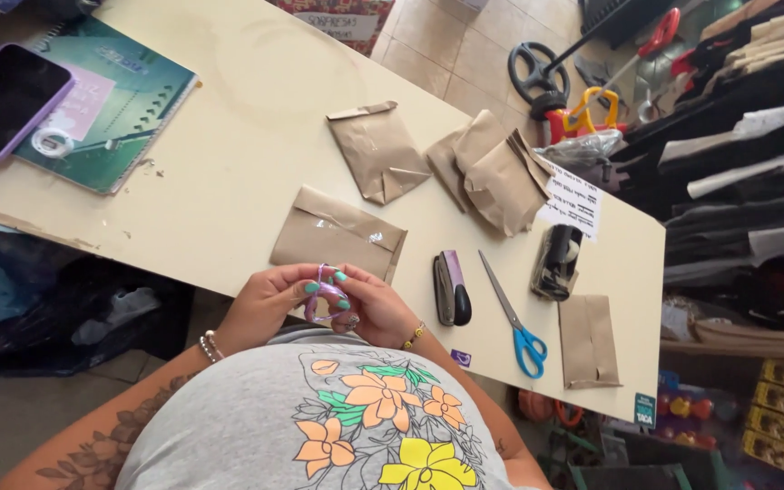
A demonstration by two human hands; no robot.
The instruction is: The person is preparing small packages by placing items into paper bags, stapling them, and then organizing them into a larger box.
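My left hand (269, 302) and my right hand (376, 308) meet at the near edge of the cream table (229, 136), just above my grey flowered shirt. Together they pinch a small purple ring-like item (327, 295) with a thin loop sticking up between the fingertips. Directly beyond my hands lies a flat brown paper packet (338, 234) sealed with clear tape. A purple and black stapler (452, 288) lies to the right of my right hand, and blue-handled scissors (512, 318) lie past it.
More brown paper packets (377, 150) (492, 172) (589, 340) lie across the table. A black tape dispenser (557, 261) and a white printed slip (573, 201) sit right. A phone (4, 98) rests on a green notebook (106, 109) far left. Folded clothes (746, 163) fill shelves at right.
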